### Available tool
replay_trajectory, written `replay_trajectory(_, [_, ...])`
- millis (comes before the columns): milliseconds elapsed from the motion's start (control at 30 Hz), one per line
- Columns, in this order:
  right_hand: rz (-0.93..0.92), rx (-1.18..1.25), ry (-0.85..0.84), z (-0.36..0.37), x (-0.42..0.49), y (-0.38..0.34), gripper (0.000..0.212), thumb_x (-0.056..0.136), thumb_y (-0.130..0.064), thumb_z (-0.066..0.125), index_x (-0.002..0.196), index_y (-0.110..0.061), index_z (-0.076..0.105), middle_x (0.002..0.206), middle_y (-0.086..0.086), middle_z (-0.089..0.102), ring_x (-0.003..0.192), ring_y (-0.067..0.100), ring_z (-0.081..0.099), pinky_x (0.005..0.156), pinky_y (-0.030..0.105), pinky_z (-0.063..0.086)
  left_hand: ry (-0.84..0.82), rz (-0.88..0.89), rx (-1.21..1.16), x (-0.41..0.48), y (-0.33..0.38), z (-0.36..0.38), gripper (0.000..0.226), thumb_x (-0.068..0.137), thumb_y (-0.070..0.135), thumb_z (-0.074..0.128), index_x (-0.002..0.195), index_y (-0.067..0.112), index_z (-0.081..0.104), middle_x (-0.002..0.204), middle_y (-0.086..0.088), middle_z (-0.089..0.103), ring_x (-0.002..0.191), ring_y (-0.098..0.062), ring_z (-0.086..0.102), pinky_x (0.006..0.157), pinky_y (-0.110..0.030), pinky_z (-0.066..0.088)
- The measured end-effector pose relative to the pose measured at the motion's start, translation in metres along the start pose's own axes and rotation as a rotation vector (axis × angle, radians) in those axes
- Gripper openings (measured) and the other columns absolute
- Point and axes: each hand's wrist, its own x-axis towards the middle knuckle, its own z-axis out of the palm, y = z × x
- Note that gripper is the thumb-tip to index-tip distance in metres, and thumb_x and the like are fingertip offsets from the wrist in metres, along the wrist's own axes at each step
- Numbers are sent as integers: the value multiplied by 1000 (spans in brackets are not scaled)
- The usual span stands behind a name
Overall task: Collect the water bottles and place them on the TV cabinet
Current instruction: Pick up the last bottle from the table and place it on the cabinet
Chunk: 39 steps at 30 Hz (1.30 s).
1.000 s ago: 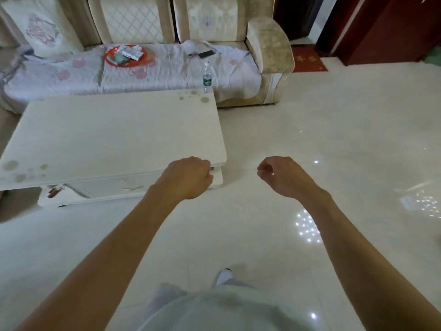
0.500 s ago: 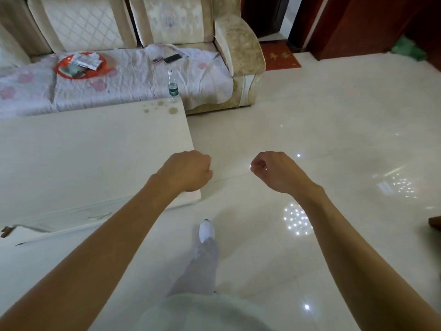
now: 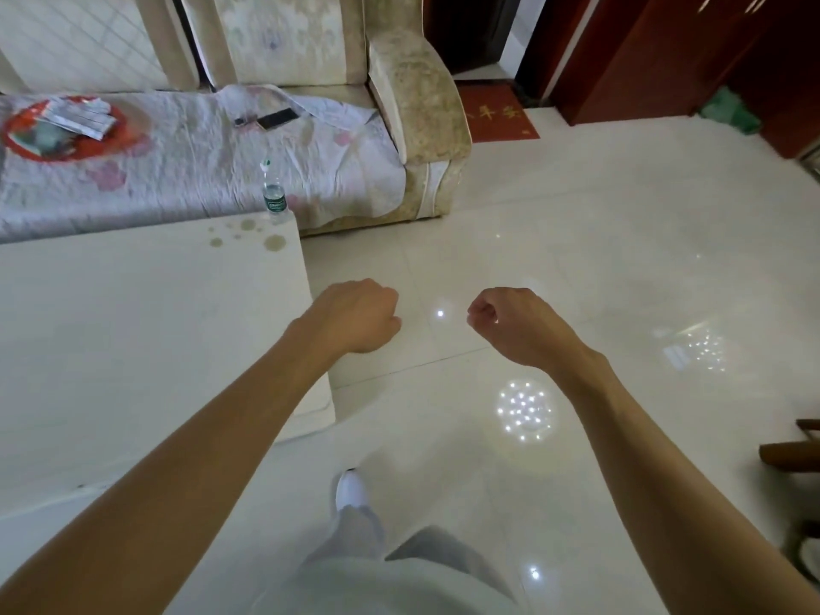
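One clear water bottle (image 3: 273,196) with a green label and white cap stands upright at the far right corner of the white coffee table (image 3: 133,330), in front of the sofa. My left hand (image 3: 355,317) hovers just past the table's right edge, fingers curled into a loose fist, holding nothing. My right hand (image 3: 510,324) is held out over the floor to its right, also curled shut and empty. Both hands are well short of the bottle. No TV cabinet is in view.
A beige sofa (image 3: 417,104) with a floral cover holds a phone (image 3: 277,118) and a red tray (image 3: 57,130) of packets. Glossy white tiles (image 3: 577,259) stretch to the right. A red doormat (image 3: 499,117) lies by dark wooden doors. Brown furniture (image 3: 794,450) pokes in at the right edge.
The view has moved forward and to the right along the table; the bottle and sofa appear closer. Both hands keep the same curled pose. My foot has stepped forward.
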Motion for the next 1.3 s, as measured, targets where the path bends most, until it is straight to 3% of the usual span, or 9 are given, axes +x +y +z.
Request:
replay_trajectory(167, [-13, 0, -4, -18, 53, 28, 19, 94, -24, 55, 103, -15, 69, 101, -2, 70, 88, 15, 62, 74, 24, 44, -3, 16, 23, 54, -1, -19, 35, 102, 37, 38, 112, 12, 60, 105, -6, 64, 93, -23, 61, 76, -35, 48])
replay_trajectory(333, [-46, 23, -22, -35, 106, 64, 23, 94, -26, 54, 109, -13, 67, 104, 0, 70, 95, 18, 64, 80, 29, 50, -34, -33, 30, 106, 0, -34, 35, 102, 35, 38, 111, 11, 60, 105, -7, 64, 93, -23, 61, 80, -37, 51])
replay_trajectory(567, [-139, -9, -91, -75, 195, 126, 29, 95, -28, 54, 118, -12, 62, 111, 5, 68, 102, 21, 63, 86, 33, 50, -17, -133, 15, 200, 31, -64, 36, 102, 36, 36, 113, 10, 59, 109, -8, 61, 94, -24, 59, 71, -32, 40])
replay_trajectory(767, [-238, -76, -149, -109, 268, 168, 28, 95, -30, 52, 113, -13, 65, 112, 4, 68, 103, 22, 62, 88, 37, 51, 34, -256, -29, 251, 56, -99, 38, 102, 36, 37, 120, 11, 58, 117, -10, 60, 104, -28, 59, 84, -37, 48])
replay_trajectory(967, [-352, -98, -184, -113, 323, 161, 25, 92, -32, 53, 106, -16, 66, 107, 4, 69, 100, 22, 63, 86, 39, 51, 6, -419, -67, 258, 36, -105, 37, 101, 34, 38, 120, 12, 60, 120, -10, 62, 105, -28, 60, 90, -39, 49])
replay_trajectory(1300, [-510, -146, -309, -97, 407, 84, 26, 93, -33, 53, 109, -16, 66, 104, 0, 67, 96, 19, 61, 83, 36, 51, 41, -590, -202, 279, -57, -93, 36, 99, 36, 40, 116, 13, 61, 118, -10, 63, 104, -29, 61, 88, -38, 48])
